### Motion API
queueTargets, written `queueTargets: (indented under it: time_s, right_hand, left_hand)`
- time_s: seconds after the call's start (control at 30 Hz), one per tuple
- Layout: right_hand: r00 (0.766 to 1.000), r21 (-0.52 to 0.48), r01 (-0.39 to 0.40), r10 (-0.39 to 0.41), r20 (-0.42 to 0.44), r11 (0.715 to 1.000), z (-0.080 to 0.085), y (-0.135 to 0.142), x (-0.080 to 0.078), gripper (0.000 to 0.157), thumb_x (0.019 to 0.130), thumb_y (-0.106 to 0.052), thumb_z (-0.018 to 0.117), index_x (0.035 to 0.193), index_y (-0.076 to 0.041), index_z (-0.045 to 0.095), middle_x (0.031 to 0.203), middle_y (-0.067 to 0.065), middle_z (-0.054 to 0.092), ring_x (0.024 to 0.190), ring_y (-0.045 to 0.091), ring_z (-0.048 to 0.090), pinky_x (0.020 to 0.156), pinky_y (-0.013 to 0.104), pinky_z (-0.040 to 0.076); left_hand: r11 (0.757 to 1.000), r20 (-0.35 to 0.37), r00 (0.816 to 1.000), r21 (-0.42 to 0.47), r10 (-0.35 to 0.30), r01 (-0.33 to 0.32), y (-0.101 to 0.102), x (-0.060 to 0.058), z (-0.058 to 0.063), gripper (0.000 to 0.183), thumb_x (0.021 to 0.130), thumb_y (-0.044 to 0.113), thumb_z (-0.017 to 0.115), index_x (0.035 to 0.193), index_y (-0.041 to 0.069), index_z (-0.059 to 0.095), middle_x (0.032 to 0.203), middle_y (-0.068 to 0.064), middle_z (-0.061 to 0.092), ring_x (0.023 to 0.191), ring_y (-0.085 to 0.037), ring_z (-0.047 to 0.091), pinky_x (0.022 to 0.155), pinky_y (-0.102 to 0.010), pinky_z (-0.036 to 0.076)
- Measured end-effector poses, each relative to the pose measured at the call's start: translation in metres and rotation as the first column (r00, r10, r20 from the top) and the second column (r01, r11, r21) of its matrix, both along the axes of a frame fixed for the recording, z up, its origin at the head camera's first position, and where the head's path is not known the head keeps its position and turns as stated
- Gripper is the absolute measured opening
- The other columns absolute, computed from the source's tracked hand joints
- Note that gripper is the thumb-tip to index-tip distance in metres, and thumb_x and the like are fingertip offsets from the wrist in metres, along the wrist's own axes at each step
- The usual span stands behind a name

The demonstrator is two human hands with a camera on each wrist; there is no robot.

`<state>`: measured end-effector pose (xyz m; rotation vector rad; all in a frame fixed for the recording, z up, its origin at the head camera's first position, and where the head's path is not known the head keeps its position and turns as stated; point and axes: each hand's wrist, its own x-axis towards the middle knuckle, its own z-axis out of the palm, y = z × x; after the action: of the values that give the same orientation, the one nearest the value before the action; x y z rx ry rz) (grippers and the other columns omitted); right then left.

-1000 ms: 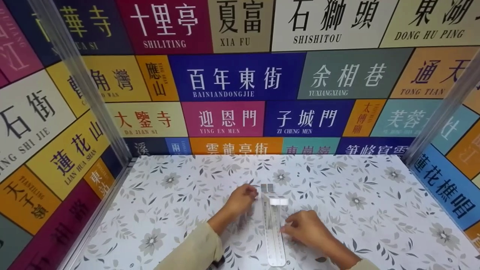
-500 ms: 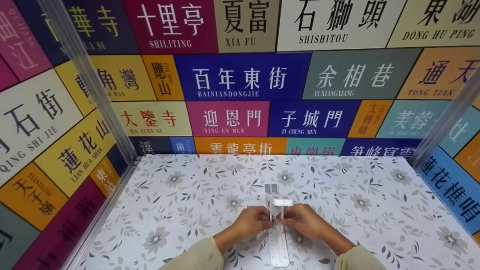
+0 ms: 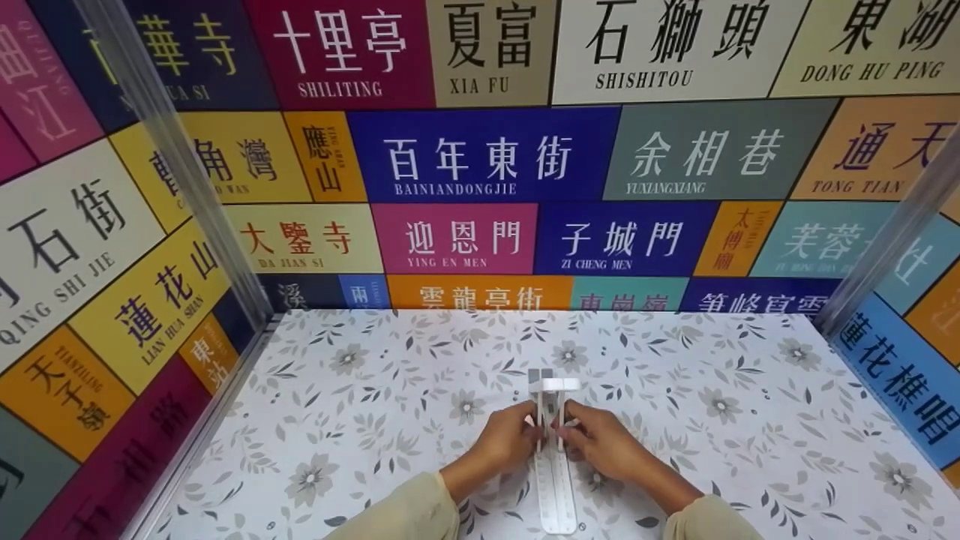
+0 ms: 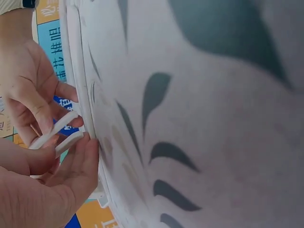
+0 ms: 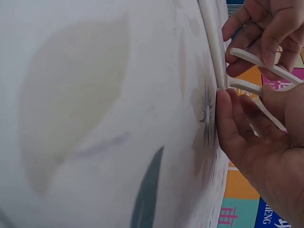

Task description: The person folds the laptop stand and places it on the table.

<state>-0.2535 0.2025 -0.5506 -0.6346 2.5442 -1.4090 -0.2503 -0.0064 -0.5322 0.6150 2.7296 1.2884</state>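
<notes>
A white folding stand (image 3: 556, 495) lies lengthwise on the table, its long slotted base pointing toward me. Two slim white arms rise from it and carry a short crossbar (image 3: 561, 384); grey pads (image 3: 535, 373) show at the far end. My left hand (image 3: 506, 441) pinches the left arm between thumb and fingers. On the other side my right hand (image 3: 604, 444) pinches the right arm. In the left wrist view the two arm strips (image 4: 69, 143) run side by side between both hands. The right wrist view shows the fingertips low, right at the base.
A white tablecloth (image 3: 360, 420) with grey flowers and leaves covers the table. Colourful sign-printed panels (image 3: 480, 154) form walls behind and at both sides. Clear upright posts (image 3: 225, 247) stand at the back corners.
Both hands came in from beside the stand and took hold of its two arms. Since half a second ago they have moved slightly away from me, and the crossbar has shifted the same way.
</notes>
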Motion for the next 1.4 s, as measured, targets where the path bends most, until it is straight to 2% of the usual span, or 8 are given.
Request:
queueTargets:
  time_s: [0.2, 0.37, 0.57, 0.73, 1.0, 1.17, 1.27, 1.4]
  right_hand:
    - [0.998, 0.03, 0.06, -0.06, -0.003, 0.998, -0.002, -0.004, -0.004, 0.013, 0.106, -0.016, 0.056, 0.118, -0.018, 0.058, 0.098, 0.012, 0.066, 0.077, 0.022, 0.067, 0.058, 0.031, 0.061]
    - [0.992, 0.021, 0.119, -0.119, 0.041, 0.993, -0.003, -0.008, -0.008, 0.018, 0.107, -0.013, 0.052, 0.124, -0.014, 0.045, 0.091, 0.013, 0.063, 0.076, 0.022, 0.066, 0.053, 0.032, 0.06]
    - [0.99, 0.083, 0.139, -0.141, 0.014, 0.987, -0.004, -0.013, -0.012, 0.041, 0.108, -0.016, 0.05, 0.143, -0.017, 0.029, 0.086, 0.011, 0.062, 0.071, 0.021, 0.063, 0.046, 0.032, 0.056]
    - [0.991, 0.114, 0.131, -0.132, 0.0, 0.985, -0.003, -0.015, -0.014, 0.042, 0.11, -0.017, 0.044, 0.147, -0.015, 0.025, 0.08, 0.011, 0.058, 0.059, 0.021, 0.061, 0.038, 0.034, 0.052]
    - [0.973, 0.111, 0.226, -0.23, 0.021, 0.968, -0.003, -0.019, -0.02, 0.026, 0.111, -0.018, 0.043, 0.135, -0.019, 0.033, 0.07, 0.009, 0.057, 0.049, 0.019, 0.057, 0.034, 0.037, 0.049]
    - [0.958, 0.123, 0.287, -0.287, -0.014, 0.95, -0.004, -0.022, -0.024, 0.021, 0.111, -0.023, 0.045, 0.129, -0.015, 0.042, 0.063, 0.007, 0.054, 0.044, 0.018, 0.054, 0.033, 0.036, 0.048]
    - [0.95, 0.123, 0.312, -0.307, -0.051, 0.942, -0.005, -0.023, -0.027, 0.017, 0.11, -0.023, 0.047, 0.124, -0.014, 0.049, 0.067, 0.007, 0.054, 0.047, 0.017, 0.054, 0.034, 0.034, 0.048]
    - [0.947, 0.125, 0.322, -0.318, -0.056, 0.938, -0.005, -0.024, -0.029, 0.027, 0.11, -0.023, 0.048, 0.135, -0.014, 0.051, 0.074, 0.008, 0.055, 0.051, 0.017, 0.055, 0.035, 0.033, 0.049]
  left_hand:
    - [0.999, 0.017, 1.0, -0.046, -0.003, 0.003, 0.001, -0.007, 0.005, 0.005, 0.097, 0.007, 0.066, 0.096, 0.012, 0.064, 0.077, 0.0, 0.066, 0.063, -0.004, 0.052, 0.056, -0.021, 0.045]
    - [0.998, 0.055, 0.998, -0.048, 0.035, -0.033, 0.0, -0.011, 0.008, 0.008, 0.096, 0.009, 0.068, 0.093, 0.008, 0.061, 0.074, -0.001, 0.061, 0.062, -0.009, 0.052, 0.055, -0.024, 0.045]
    - [0.99, -0.02, 0.995, -0.091, 0.102, -0.103, 0.001, -0.018, 0.004, 0.009, 0.096, 0.007, 0.062, 0.104, 0.003, 0.059, 0.085, -0.01, 0.068, 0.073, -0.019, 0.061, 0.065, -0.031, 0.052]
    - [0.983, -0.023, 0.988, -0.108, 0.15, -0.151, 0.005, -0.026, 0.001, 0.023, 0.098, 0.01, 0.063, 0.117, -0.002, 0.06, 0.088, -0.013, 0.072, 0.076, -0.023, 0.067, 0.07, -0.035, 0.056]
    - [0.982, -0.084, 0.99, -0.148, 0.11, -0.122, 0.007, -0.031, -0.004, 0.049, 0.099, 0.01, 0.066, 0.145, 0.003, 0.051, 0.093, -0.011, 0.074, 0.072, -0.014, 0.062, 0.068, -0.028, 0.053]
    - [0.97, -0.161, 0.984, -0.216, 0.074, -0.109, 0.009, -0.03, -0.003, 0.038, 0.099, 0.012, 0.066, 0.134, 0.003, 0.055, 0.092, -0.013, 0.074, 0.077, -0.022, 0.069, 0.068, -0.034, 0.056]
    - [0.955, -0.267, 0.963, -0.276, 0.029, -0.105, 0.011, -0.028, -0.005, 0.03, 0.099, 0.011, 0.065, 0.125, 0.001, 0.053, 0.084, -0.013, 0.071, 0.076, -0.027, 0.071, 0.062, -0.036, 0.057]
    - [0.936, -0.348, 0.937, -0.332, -0.006, -0.117, 0.014, -0.027, -0.006, 0.024, 0.099, 0.01, 0.064, 0.118, 0.001, 0.051, 0.081, -0.011, 0.07, 0.072, -0.026, 0.072, 0.055, -0.033, 0.055]
